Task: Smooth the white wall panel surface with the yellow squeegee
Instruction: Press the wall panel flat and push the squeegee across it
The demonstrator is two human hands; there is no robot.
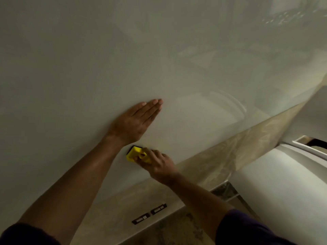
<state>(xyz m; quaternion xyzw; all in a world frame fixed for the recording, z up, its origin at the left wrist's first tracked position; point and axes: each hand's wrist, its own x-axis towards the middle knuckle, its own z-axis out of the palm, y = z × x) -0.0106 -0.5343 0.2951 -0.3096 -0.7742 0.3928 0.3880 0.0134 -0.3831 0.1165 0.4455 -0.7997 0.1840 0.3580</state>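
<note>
Smoothing stroke in progress, low on the white wall panel [88, 59]. My left hand [131, 122] lies open and flat against the panel, fingers together, steadying the film. Just below that hand, my right hand [158, 165] is closed around the yellow squeegee [135, 153], whose dark working edge meets the panel. The squeegee looks light, rigid plastic; I judge it best held by its raised back, fingers pressing evenly behind the edge. The panel's glossy skin appears slick and easily creased, so the edge should glide without digging in. Further below the squeegee, two dark outlets [149, 214] sit in the uncovered strip.
</note>
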